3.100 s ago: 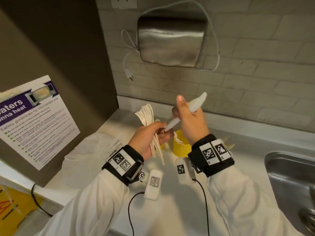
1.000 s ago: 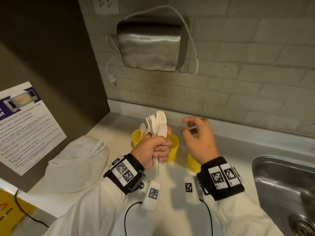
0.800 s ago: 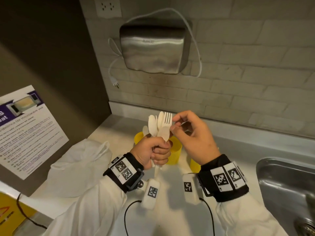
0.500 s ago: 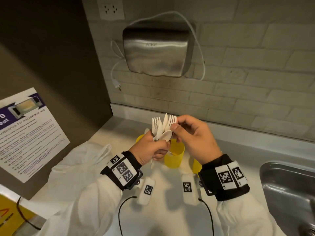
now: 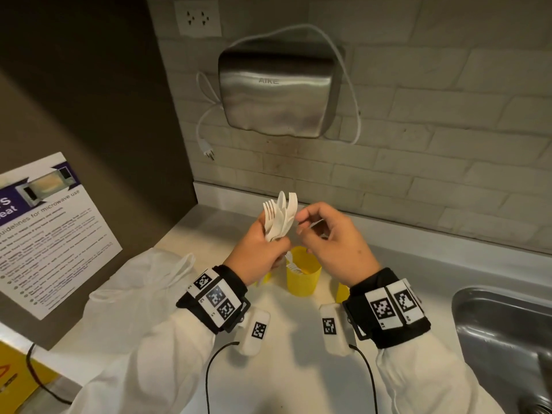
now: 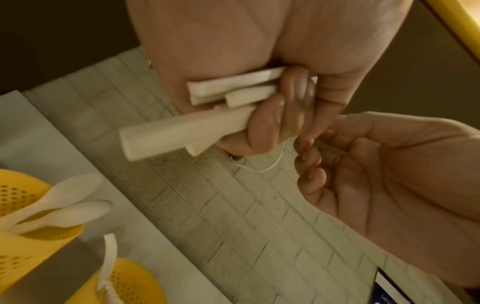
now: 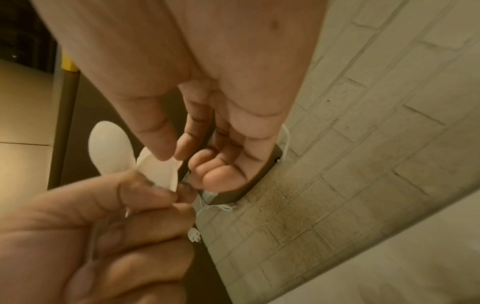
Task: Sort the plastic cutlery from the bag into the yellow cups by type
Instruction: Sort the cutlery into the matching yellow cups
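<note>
My left hand (image 5: 276,239) grips a bundle of white plastic forks and spoons (image 5: 280,215) upright above the counter; the handles (image 6: 182,133) stick out below its curled fingers. My right hand (image 5: 301,225) is right beside the bundle's top, with thumb and forefinger (image 7: 161,144) pinching the head of one white piece (image 7: 159,171). Below stand yellow cups: the middle cup (image 5: 303,277) holds a white knife (image 6: 109,255), the left cup (image 6: 18,205) holds spoons (image 6: 75,187), and a third cup (image 5: 342,291) peeks from behind my right wrist. The white plastic bag (image 5: 134,288) lies on the left.
A steel sink (image 5: 501,339) is set into the counter (image 5: 298,369) at the right. A metal hand dryer (image 5: 277,91) hangs on the tiled wall, its unplugged cord (image 5: 209,150) dangling. A microwave safety poster (image 5: 44,234) leans at the left.
Three seconds ago my right hand held a knife; that knife is gone from it. The hand has come back to the bundle and closed on one piece at its top.
</note>
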